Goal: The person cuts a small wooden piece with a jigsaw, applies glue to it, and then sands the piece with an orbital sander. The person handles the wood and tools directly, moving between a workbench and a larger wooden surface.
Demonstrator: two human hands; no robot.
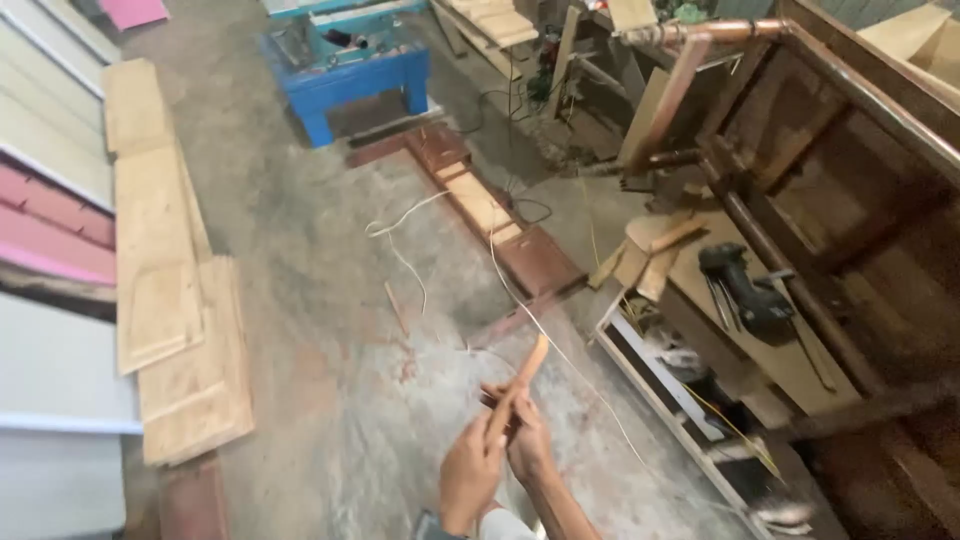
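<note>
Currently, head view, looking down at a workshop floor.
Left hand: left hand [470, 478] at 6 o'clock in the frame, fingers wrapped around the lower end of the wooden stick [517, 388].
Right hand: right hand [530, 445] just beside the left, touching it, closed on the same end; what the dark bit between the fingers is, cannot tell.
Stick position: low centre, rising toward 1 o'clock from both hands, top end free in the air.
Why held so: my reading is that the two-handed grip at the base steadies it and keeps the upper length open to view.
Stick look: slim, reddish-brown, slightly curved, rounded tip, smooth finish.
Floor: white cord [520, 300] trails across the concrete toward 11 o'clock.
Left side: pale wooden panels [165, 260] lie flat at 9 o'clock, seemingly set clear of the walkway.
Right side: dark power tool [745, 285] rests on a bench [790, 360] at 3 o'clock.
Far end: blue table [350, 75] at 12 o'clock.
</note>
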